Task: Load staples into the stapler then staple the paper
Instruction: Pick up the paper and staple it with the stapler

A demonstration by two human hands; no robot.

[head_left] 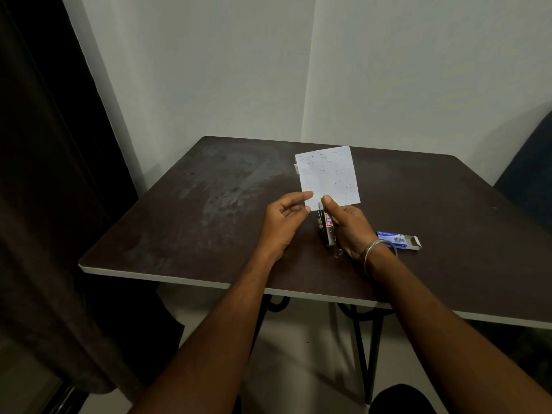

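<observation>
Both forearms reach forward side by side, bare to the wrist. The left hand [283,218] curls loosely, thumb and forefinger pinching together at its far tip. The right hand [343,225] sits just beside it, fingers wrapped in a fist-like grip, thumb pressed straight along the top.

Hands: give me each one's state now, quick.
Left hand: pinches the corner of the white staple-marked paper sheet.
Right hand: grips the dark metal stapler.
</observation>
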